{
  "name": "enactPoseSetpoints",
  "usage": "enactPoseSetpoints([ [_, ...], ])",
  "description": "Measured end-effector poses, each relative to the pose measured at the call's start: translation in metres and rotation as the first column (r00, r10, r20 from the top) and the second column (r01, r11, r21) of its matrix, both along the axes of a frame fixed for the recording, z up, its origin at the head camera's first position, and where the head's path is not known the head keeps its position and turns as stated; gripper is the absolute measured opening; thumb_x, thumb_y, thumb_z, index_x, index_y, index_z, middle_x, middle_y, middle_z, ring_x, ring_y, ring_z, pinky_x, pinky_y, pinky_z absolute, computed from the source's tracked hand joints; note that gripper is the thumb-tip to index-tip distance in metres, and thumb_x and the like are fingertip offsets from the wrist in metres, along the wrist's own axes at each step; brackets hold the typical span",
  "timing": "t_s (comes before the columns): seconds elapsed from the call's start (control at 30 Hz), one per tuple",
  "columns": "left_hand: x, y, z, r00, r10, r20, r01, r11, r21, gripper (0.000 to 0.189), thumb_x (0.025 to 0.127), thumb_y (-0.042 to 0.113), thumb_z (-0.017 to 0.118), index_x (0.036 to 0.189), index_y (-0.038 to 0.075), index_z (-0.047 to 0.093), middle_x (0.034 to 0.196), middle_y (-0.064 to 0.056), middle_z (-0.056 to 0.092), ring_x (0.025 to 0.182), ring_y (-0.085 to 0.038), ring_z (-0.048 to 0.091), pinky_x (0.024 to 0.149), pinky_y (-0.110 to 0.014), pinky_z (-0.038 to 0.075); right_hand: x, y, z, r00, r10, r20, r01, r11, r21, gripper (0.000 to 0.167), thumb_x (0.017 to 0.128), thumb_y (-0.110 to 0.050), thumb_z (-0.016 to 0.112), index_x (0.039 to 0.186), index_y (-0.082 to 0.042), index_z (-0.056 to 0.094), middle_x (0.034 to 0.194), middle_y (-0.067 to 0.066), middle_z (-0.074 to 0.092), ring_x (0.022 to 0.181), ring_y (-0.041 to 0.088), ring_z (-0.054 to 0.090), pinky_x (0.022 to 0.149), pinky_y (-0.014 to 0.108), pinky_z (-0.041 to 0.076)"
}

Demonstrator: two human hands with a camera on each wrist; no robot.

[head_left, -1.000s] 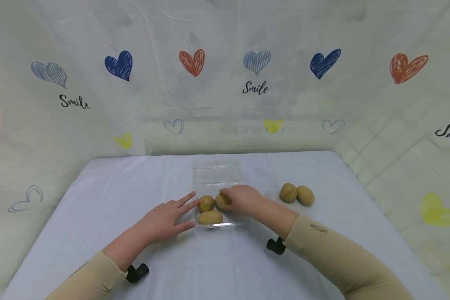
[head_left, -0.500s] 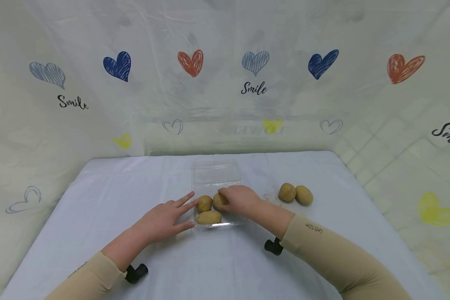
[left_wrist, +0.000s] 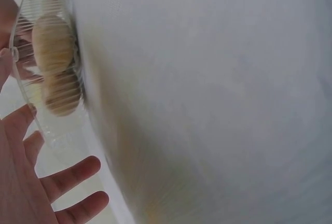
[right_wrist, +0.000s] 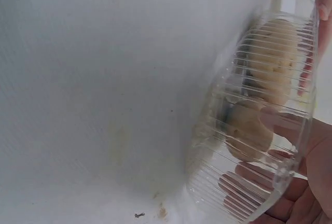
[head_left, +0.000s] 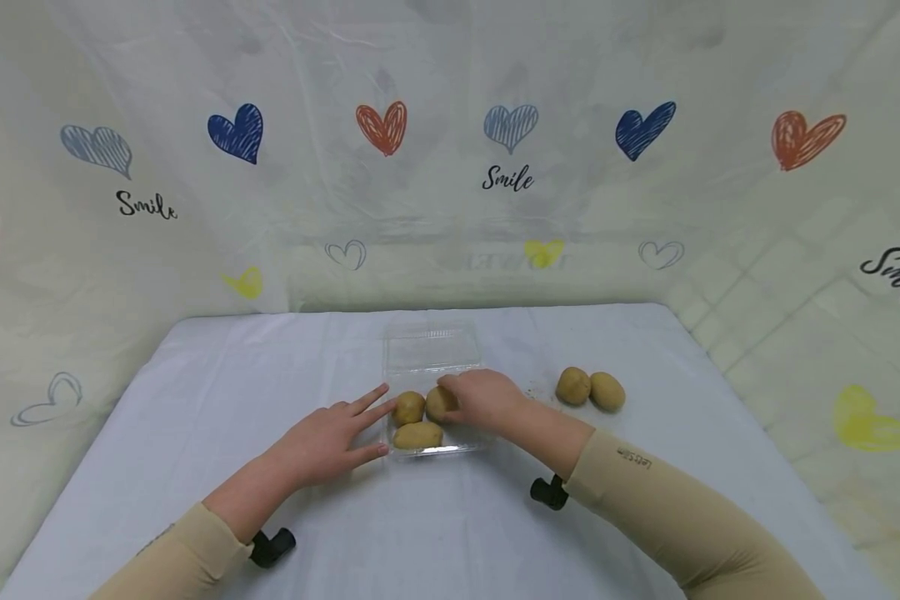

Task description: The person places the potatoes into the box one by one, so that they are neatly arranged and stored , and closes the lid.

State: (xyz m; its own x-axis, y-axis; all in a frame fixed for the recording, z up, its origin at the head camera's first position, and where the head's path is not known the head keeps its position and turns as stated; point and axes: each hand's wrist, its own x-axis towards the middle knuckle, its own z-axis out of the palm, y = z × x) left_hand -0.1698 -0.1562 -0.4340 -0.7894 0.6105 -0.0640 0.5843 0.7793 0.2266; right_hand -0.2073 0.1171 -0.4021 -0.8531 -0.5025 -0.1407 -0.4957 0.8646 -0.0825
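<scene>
A clear plastic clamshell box (head_left: 465, 447) stands mid-table with its lid (head_left: 431, 346) laid back. Inside, my right hand (head_left: 487, 398) grips a potato (head_left: 440, 404); the right wrist view shows thumb and fingers about this potato (right_wrist: 249, 132) through the ribbed wall. Two more potatoes are in the box: a round one (head_left: 408, 408) at the back left and a long one (head_left: 418, 435) in front. My left hand (head_left: 330, 442) is spread at the box's left side, fingertips against its rim. In the left wrist view its fingers (left_wrist: 72, 177) are straight and apart.
Two potatoes, one (head_left: 573, 386) beside the other (head_left: 607, 392), lie on the white tablecloth (head_left: 420, 533) right of the box. Brown crumbs (right_wrist: 162, 211) lie on the cloth near the box. A cloth backdrop with hearts (head_left: 382, 127) hangs behind the table.
The view has shifted slightly. Both hands stay in place, the right one still on the potato inside the box.
</scene>
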Motion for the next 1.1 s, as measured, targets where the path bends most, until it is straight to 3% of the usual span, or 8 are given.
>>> enactPoseSetpoints([
  [0.13, 0.0, 0.0, 0.0, 1.0, -0.005, -0.008, 0.005, 1.0, 0.003, 0.073, 0.096, 0.068, 0.042, 0.158, 0.033, 0.026, 0.166, 0.008, 0.014, 0.123, -0.028, 0.055, 0.097, -0.05, 0.046, 0.002, 0.004, 0.009, 1.0, -0.01, 0.026, 0.011, 0.999, -0.045, 0.053, 0.089, -0.035, 0.075, 0.135, -0.014, 0.059, 0.12, 0.003, 0.069, 0.11, 0.02, 0.064, 0.091, 0.037, 0.051],
  [0.4, 0.0, 0.001, -0.001, 1.0, 0.003, 0.002, -0.003, 1.0, 0.0, 0.073, 0.096, 0.068, 0.043, 0.158, 0.034, 0.026, 0.166, 0.009, 0.014, 0.124, -0.028, 0.055, 0.099, -0.052, 0.045, -0.002, 0.013, 0.018, 0.996, -0.029, 0.082, 0.04, 0.991, -0.13, 0.052, 0.09, -0.032, 0.075, 0.137, -0.016, 0.06, 0.119, 0.003, 0.069, 0.108, 0.019, 0.063, 0.09, 0.039, 0.05],
  [0.9, 0.0, 0.001, -0.002, 1.0, 0.005, 0.002, -0.005, 1.0, 0.012, 0.071, 0.097, 0.063, 0.047, 0.158, 0.032, 0.027, 0.166, 0.008, 0.015, 0.123, -0.028, 0.055, 0.097, -0.05, 0.046, -0.007, 0.046, 0.027, 0.998, -0.039, 0.059, 0.049, 0.982, -0.182, 0.045, 0.09, -0.03, 0.074, 0.132, -0.017, 0.064, 0.116, 0.003, 0.069, 0.101, 0.019, 0.064, 0.084, 0.037, 0.052],
  [1.1, 0.0, 0.002, -0.001, 1.0, 0.004, 0.004, -0.004, 1.0, 0.008, 0.073, 0.096, 0.066, 0.044, 0.158, 0.032, 0.026, 0.166, 0.008, 0.014, 0.126, -0.029, 0.054, 0.099, -0.051, 0.045, -0.005, 0.068, 0.035, 0.996, -0.068, 0.054, 0.078, 0.976, -0.205, 0.042, 0.09, -0.028, 0.075, 0.13, -0.017, 0.066, 0.123, 0.001, 0.067, 0.104, 0.02, 0.064, 0.085, 0.038, 0.052],
])
